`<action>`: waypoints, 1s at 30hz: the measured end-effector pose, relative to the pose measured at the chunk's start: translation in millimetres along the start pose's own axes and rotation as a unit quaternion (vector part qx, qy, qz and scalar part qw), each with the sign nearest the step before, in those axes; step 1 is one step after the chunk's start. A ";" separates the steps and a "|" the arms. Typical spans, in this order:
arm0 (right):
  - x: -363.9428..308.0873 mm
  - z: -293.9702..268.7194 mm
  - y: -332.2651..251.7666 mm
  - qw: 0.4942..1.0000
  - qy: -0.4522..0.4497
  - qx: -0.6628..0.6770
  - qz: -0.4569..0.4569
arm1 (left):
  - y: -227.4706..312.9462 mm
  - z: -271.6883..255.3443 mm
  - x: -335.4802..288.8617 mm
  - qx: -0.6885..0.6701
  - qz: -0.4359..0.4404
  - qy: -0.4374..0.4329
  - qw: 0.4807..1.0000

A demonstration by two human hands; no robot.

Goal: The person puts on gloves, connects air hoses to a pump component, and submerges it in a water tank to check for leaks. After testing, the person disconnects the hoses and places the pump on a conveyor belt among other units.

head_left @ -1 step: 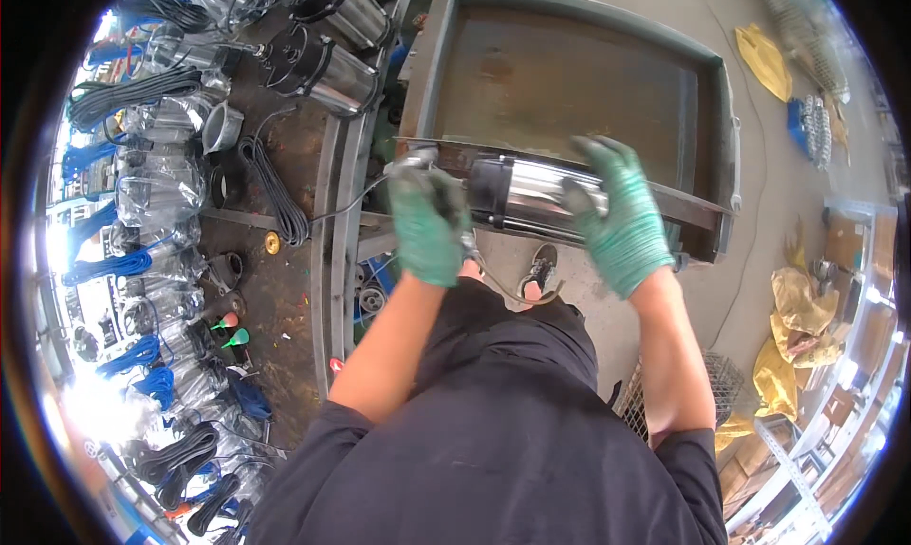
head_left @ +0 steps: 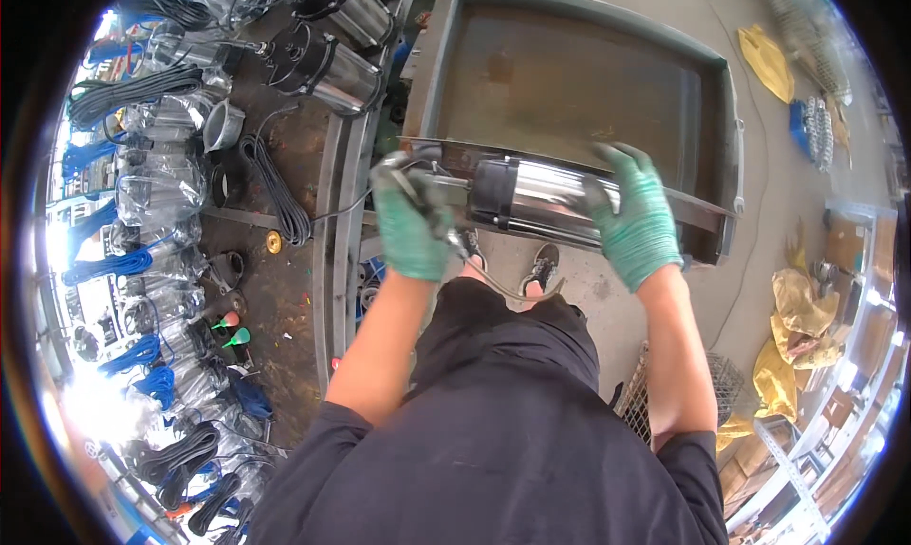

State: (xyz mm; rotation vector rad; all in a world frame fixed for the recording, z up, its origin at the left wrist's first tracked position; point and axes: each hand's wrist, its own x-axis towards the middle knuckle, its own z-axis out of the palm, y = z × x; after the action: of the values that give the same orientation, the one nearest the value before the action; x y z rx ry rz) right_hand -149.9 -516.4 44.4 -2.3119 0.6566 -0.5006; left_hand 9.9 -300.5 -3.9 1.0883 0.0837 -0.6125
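Note:
A shiny steel cylindrical pump (head_left: 550,196) with a black end cap lies across the near edge of a tank, its cap toward my left. My right hand (head_left: 638,224), in a green glove with dark fingers, is wrapped over the pump's right end, thumb on the steel. At the capped end, my green-gloved left hand (head_left: 410,221) is closed around a dark tool, mostly hidden by the fingers. A metal fitting (head_left: 461,244) sticks out below that hand and leads into a thin curved hose (head_left: 517,294). Some blur softens both hands' fingertips.
The tank (head_left: 734,118) holds murky brown water. On the bench at left are coiled black cable (head_left: 275,189), more steel pumps (head_left: 327,71), a brass ring (head_left: 274,242) and plastic-wrapped units (head_left: 161,189). A wire basket (head_left: 721,384) and yellow sacks (head_left: 767,61) lie at right.
My left hand has shifted slightly left with the tool, showing more of the metal fitting. My right hand has slid a little to the right along the pump.

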 end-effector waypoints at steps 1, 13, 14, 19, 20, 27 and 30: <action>-1.7 8.1 27.2 0.998 -0.008 -0.054 0.025 | 16.1 3.6 6.8 -0.017 0.007 0.128 0.992; -5.3 64.9 82.9 0.984 0.007 -0.166 0.061 | 25.0 -84.8 73.0 -0.010 -0.051 0.162 0.985; -4.9 64.4 81.9 0.985 0.014 -0.163 0.058 | 26.4 -81.0 72.9 -0.035 -0.060 0.177 0.982; -3.4 64.2 83.0 0.987 0.024 -0.155 0.043 | 12.7 -106.4 78.1 -0.049 -0.121 0.123 0.984; -4.0 64.0 82.8 0.987 0.024 -0.152 0.044 | 9.4 -102.3 75.6 -0.005 -0.136 0.137 0.981; -4.7 64.6 84.6 0.987 0.019 -0.151 0.051 | -1.5 -104.0 91.4 0.118 -0.246 0.045 0.961; -4.4 65.0 85.0 0.986 0.021 -0.158 0.043 | 0.2 -100.8 94.9 0.151 -0.265 0.024 0.952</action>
State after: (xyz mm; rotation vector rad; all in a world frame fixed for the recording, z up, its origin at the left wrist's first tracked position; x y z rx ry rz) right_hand -147.2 -536.2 -60.8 -2.5593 0.9073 -0.4299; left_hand 112.1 -255.3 -85.6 1.3888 0.3419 -1.1079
